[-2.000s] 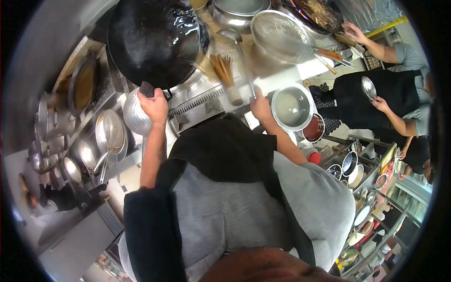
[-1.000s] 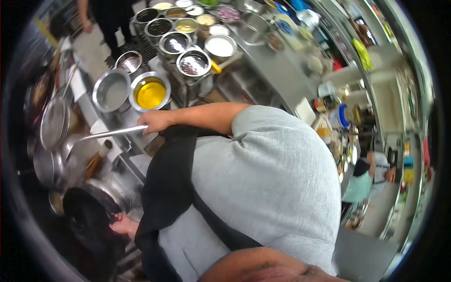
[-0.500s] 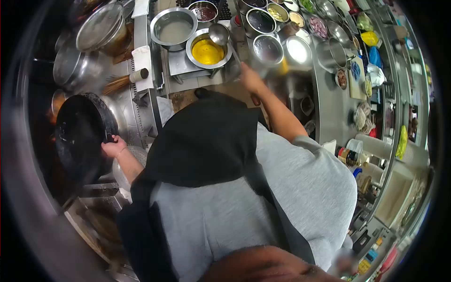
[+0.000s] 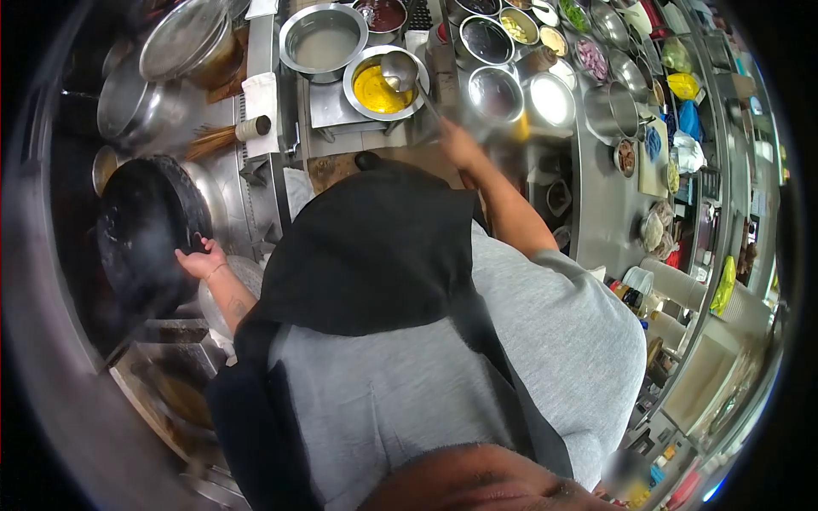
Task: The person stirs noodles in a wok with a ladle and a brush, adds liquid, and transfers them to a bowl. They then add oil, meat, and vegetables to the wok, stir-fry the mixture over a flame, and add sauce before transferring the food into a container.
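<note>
On the left, a black wok [image 4: 141, 238] sits tilted over the stove, with faint vapour in front of it. My left hand [image 4: 203, 259] is beside the wok's short handle, its fingers apart; whether a fingertip still touches the handle is hard to see. My right hand [image 4: 462, 146] grips the handle of a metal ladle [image 4: 399, 70]. The ladle's bowl dips into yellow liquid [image 4: 375, 89] inside a steel bowl [image 4: 350, 100], which rests on a low metal stand.
A basin of cloudy liquid [image 4: 284, 47] and a pot of dark red sauce [image 4: 383, 15] stand behind. A bamboo brush [image 4: 253, 129] lies near a white cloth [image 4: 260, 94]. Several ingredient containers line the counter [image 4: 609, 217] at right. Stacked pots [image 4: 183, 43] occupy the far left.
My left hand has loosened from the wok handle, its fingers spreading. The ladle's bowl has gone from the bowl's rim down into the yellow liquid, which now looks stirred.
</note>
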The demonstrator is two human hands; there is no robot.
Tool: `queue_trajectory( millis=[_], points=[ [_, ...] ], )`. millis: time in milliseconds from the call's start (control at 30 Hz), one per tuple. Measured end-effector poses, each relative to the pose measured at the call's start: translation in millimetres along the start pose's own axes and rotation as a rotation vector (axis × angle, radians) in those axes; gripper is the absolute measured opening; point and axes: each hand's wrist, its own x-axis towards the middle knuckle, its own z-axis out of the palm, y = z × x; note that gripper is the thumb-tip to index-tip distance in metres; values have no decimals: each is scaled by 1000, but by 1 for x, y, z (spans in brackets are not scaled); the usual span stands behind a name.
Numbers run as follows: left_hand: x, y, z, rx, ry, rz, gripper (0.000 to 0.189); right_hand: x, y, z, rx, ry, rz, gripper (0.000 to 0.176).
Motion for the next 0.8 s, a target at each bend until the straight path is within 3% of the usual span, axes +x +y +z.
queue_trajectory(
  millis=[67,100,167,200,267,333,400,433,467,533,567,633,733,800],
  points=[
    [-18,2,1,-27,-11,-13,59,-16,-37,-36,471,-218,291,73],
    [-26,2,-2,-51,-27,-25,61,-20,-36,-37,462,-228,284,73],
    [-37,2,-14,-39,-66,-74,61,-20,-33,-42,1021,-377,290,67],
    [-46,7,-27,-13,-106,-119,61,-26,-55,-56,971,-381,344,62],
    [-75,-5,-40,162,-123,83,58,-31,-97,-83,934,-472,243,62],
    [-95,-17,-83,256,-49,80,56,-38,-150,-99,842,-534,164,60],
    [-110,-53,-104,615,176,463,54,-33,-199,-110,633,-628,45,62],
    [-125,-60,-109,802,223,463,58,-27,-224,-105,618,-668,7,62],
    [-138,-67,-110,989,263,451,62,-23,-248,-98,386,-589,-246,64],
    [-144,-90,-124,1290,329,520,64,-22,-300,-84,155,-490,-522,65],
    [-148,-98,-126,1297,270,571,60,-21,-332,-74,98,-420,-689,67],
    [-160,-110,-128,1366,233,638,54,-24,-389,-55,-9,-351,-835,69],
    [-162,-118,-131,1380,263,716,50,-34,-457,-47,-57,-363,-835,72],
    [-163,-118,-130,1443,251,646,50,-45,-487,-49,-44,-331,-869,73]
  ],
)
